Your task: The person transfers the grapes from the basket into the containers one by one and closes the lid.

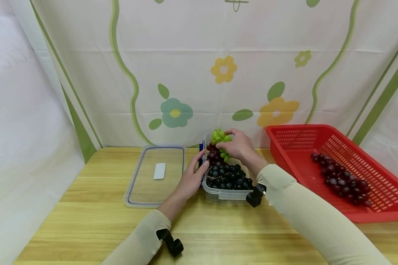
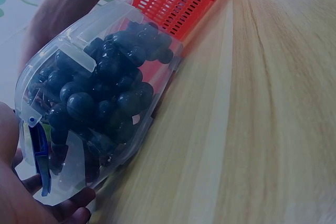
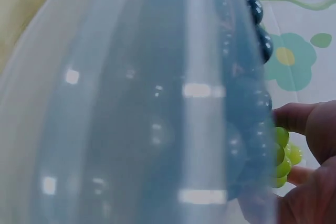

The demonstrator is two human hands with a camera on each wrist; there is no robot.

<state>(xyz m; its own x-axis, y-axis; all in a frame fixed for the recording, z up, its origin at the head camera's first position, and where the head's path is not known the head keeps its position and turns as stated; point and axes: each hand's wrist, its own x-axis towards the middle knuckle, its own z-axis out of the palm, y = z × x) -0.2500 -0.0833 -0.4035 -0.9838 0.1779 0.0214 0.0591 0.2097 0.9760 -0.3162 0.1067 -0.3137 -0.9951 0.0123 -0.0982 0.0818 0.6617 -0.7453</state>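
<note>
A clear plastic food container (image 1: 232, 195) stands on the table, with black grapes (image 1: 227, 176) at its near end and dark red grapes (image 1: 213, 154) behind them. My right hand (image 1: 239, 146) holds a bunch of green grapes (image 1: 219, 136) over the far end, between thumb and fingers. Those green grapes (image 3: 282, 158) also show beside the palm in the right wrist view. Along the container's left side my left hand (image 1: 190, 176) rests with extended fingers, the thumb at the rim. A blue-edged latch flap (image 2: 40, 156) lies beside that hand in the left wrist view.
Left of the container lies a clear lid (image 1: 142, 184) with a blue seal and a white label (image 1: 159, 171). At the right stands a red plastic basket (image 1: 285, 162) with a bunch of dark red grapes (image 1: 343, 180) inside. A flowered cloth (image 1: 199, 73) hangs behind the wooden table (image 1: 86, 206).
</note>
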